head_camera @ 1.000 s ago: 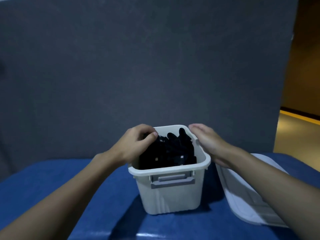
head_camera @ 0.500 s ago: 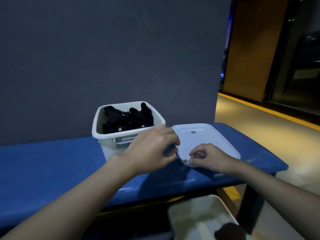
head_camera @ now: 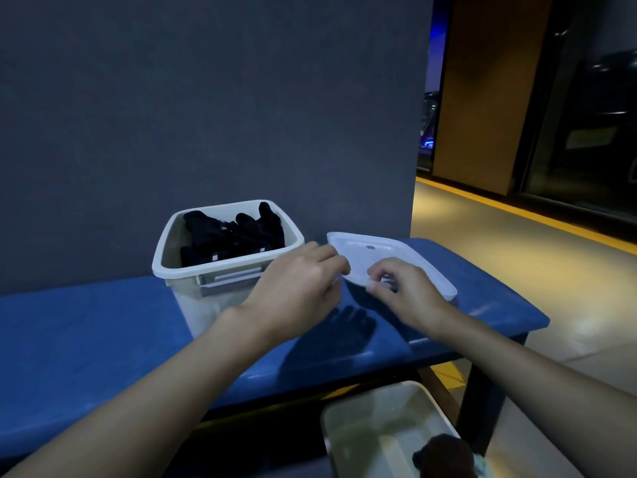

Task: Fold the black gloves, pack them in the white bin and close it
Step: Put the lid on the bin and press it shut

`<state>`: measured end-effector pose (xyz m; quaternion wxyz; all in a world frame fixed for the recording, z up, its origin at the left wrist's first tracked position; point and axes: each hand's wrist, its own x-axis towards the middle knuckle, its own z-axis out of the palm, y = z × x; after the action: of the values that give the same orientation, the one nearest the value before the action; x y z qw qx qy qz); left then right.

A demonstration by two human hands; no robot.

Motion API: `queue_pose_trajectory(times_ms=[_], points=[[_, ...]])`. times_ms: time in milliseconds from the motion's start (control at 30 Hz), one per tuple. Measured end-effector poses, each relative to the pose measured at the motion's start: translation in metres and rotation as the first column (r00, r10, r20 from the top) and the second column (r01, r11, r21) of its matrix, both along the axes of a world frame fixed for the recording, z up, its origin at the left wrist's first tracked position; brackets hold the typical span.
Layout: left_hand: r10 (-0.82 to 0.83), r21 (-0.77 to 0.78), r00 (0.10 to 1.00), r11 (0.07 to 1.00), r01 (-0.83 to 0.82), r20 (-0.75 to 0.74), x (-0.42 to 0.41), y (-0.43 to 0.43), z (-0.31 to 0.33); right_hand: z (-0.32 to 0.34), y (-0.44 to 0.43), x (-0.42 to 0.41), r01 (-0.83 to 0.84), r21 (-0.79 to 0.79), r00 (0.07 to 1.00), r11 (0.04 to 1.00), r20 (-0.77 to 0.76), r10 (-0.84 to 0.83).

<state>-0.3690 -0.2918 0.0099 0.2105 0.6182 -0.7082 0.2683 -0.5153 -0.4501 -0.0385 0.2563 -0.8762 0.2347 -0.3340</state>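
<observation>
In the head view, a blue padded surface (head_camera: 86, 322) runs from the left edge of the picture to a rounded right end, with a dark grey wall (head_camera: 206, 98) just behind its far edge. The white bin (head_camera: 225, 268) stands upright near that far edge, about midway along the visible stretch, and its top is uncovered. The black gloves (head_camera: 234, 232) sit inside as a dark heap that reaches about to the rim. A grey handle shows on the bin's near wall.

The white lid (head_camera: 382, 251) is just to the right of the bin, over the right end of the surface and apart from the bin. Its near edge looks raised, and the shadows of the hands fall on the blue beneath it. Whether its far side touches the surface cannot be told.

Both hands hold the lid. The left hand (head_camera: 300, 288) reaches across in front of the bin's near right corner, its fingers curled over the lid's near left corner. The right hand (head_camera: 408, 294) pinches the lid's near edge between thumb and bent fingers. The two hands are close together but not touching.

Below the near edge of the surface, a second pale bin (head_camera: 379, 408) stands lower down with a dark lump (head_camera: 444, 453) inside, too dim to identify.
</observation>
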Motion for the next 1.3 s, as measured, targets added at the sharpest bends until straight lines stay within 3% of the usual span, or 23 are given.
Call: queue_pose_trajectory(times_ms=[167, 267, 500, 733, 900, 1067, 1167, 1300], points=[[0.06, -0.079, 0.976, 0.994, -0.078, -0.208, -0.007, -0.007, 0.032, 0.05, 0.001, -0.006, 0.003, -0.003, 0.976, 1.0, 0.219, -0.002], [0.111, -0.046, 0.957, 0.991, -0.128, -0.27, -0.004, -0.014, 0.051, 0.078, 0.002, -0.011, 0.017, -0.038, 0.95, 0.999, 0.312, -0.004], [0.054, 0.064, 0.881, 0.998, -0.026, -0.471, 0.004, -0.021, 0.084, 0.134, 0.027, 0.002, -0.063, -0.053, 0.841, 0.997, 0.536, 0.082], [-0.024, 0.027, 0.835, 0.999, 0.046, -0.55, 0.01, -0.014, 0.089, 0.169, 0.05, 0.038, -0.184, 0.12, 0.636, 0.975, 0.771, 0.025], [-0.018, -0.012, 0.849, 1.0, 0.014, -0.528, 0.013, -0.007, 0.088, 0.171, 0.065, 0.058, -0.391, 0.284, 0.53, 0.875, 0.847, -0.038], [0.048, -0.013, 0.857, 0.998, -0.064, -0.513, 0.02, 0.005, 0.084, 0.167, 0.065, 0.061, -0.538, 0.342, 0.57, 0.771, 0.821, 0.034], [0.14, 0.053, 0.91, 0.99, -0.13, -0.391, 0.033, 0.018, 0.085, 0.158, 0.055, 0.057, -0.592, 0.349, 0.618, 0.726, 0.775, 0.131], [0.26, 0.213, 0.922, 0.956, -0.203, -0.286, 0.045, 0.037, 0.091, 0.14, 0.047, 0.066, -0.539, 0.379, 0.698, 0.752, 0.7, 0.148]])
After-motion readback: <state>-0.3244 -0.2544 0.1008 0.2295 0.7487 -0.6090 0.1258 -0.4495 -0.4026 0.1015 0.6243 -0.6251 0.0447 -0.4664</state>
